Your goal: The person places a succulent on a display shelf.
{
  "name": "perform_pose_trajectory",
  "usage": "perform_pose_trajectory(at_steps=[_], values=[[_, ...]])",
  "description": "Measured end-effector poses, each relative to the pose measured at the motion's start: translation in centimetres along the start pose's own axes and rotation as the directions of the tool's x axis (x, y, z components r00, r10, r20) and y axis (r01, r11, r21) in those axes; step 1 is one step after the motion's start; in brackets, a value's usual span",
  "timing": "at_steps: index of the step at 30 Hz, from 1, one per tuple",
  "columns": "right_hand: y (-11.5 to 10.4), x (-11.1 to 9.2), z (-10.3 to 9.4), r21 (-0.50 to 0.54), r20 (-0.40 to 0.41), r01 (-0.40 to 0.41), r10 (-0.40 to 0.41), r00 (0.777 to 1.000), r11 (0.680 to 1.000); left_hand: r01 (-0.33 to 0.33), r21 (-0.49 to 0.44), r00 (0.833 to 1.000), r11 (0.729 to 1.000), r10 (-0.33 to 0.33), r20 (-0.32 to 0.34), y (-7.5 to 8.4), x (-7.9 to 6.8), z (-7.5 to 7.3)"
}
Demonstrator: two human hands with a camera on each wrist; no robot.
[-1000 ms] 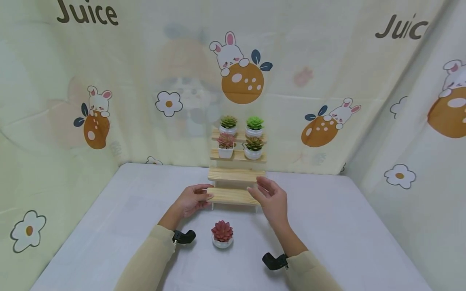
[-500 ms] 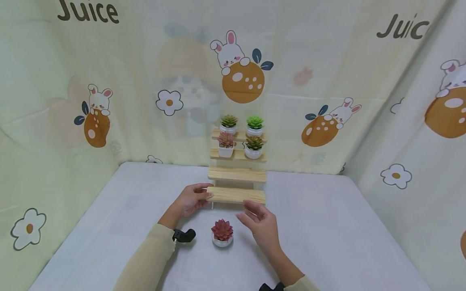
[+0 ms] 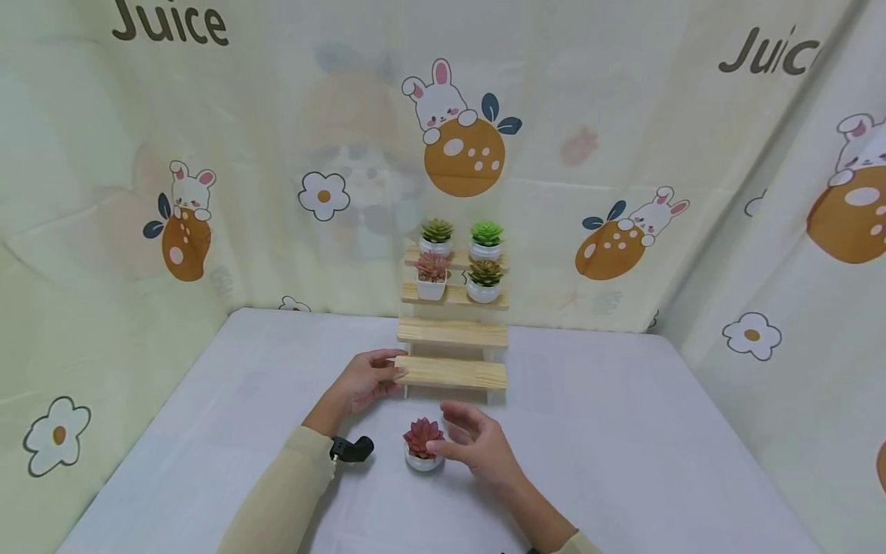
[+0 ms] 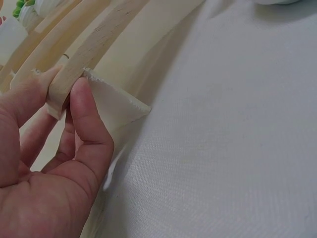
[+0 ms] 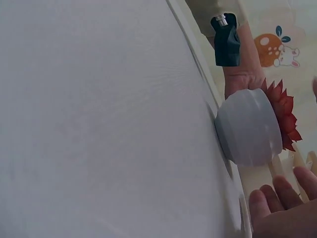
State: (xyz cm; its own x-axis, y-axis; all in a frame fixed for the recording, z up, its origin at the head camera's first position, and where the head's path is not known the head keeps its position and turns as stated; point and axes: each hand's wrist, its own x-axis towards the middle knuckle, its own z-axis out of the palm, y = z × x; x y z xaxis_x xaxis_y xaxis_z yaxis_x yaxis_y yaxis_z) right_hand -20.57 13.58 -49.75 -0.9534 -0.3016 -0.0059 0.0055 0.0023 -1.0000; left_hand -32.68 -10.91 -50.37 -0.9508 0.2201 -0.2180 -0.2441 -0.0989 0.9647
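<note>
My left hand (image 3: 365, 381) pinches the left end of the lowest board of a stepped wooden plant shelf (image 3: 453, 372). In the left wrist view, thumb and fingers (image 4: 88, 116) close round that board end (image 4: 74, 74). A red succulent in a round white pot (image 3: 422, 445) stands on the table in front of the shelf. Right beside it is my right hand (image 3: 481, 446), fingers loosely bent, thumb overlapping the red leaves in the head view. Seen from the right wrist, the fingers (image 5: 285, 196) are spread around the white pot (image 5: 250, 129) with a gap between.
The shelf's upper two boards carry a dark green succulent (image 3: 436, 235), a bright green one (image 3: 487, 238), a pink one in a square pot (image 3: 431, 277) and a brownish-green one (image 3: 484, 281). A patterned curtain (image 3: 540, 231) hangs behind the white table (image 3: 609, 431).
My right hand has left the right end of the shelf and come down toward me, then left to the red succulent. My left hand stays on the board.
</note>
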Motion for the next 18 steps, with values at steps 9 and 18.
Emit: perform_pose_trajectory(at_steps=[9,18], values=[[0.6,0.2,0.6,-0.072,0.14,-0.003,0.013,0.99,0.997,0.008,0.0,1.0,1.0,-0.008,-0.002,0.0,0.0,0.0],[0.7,0.5,1.1,-0.186,0.147,0.037,-0.009,0.989,0.982,0.005,-0.005,1.0,1.0,-0.005,-0.015,0.0,-0.1,0.1]])
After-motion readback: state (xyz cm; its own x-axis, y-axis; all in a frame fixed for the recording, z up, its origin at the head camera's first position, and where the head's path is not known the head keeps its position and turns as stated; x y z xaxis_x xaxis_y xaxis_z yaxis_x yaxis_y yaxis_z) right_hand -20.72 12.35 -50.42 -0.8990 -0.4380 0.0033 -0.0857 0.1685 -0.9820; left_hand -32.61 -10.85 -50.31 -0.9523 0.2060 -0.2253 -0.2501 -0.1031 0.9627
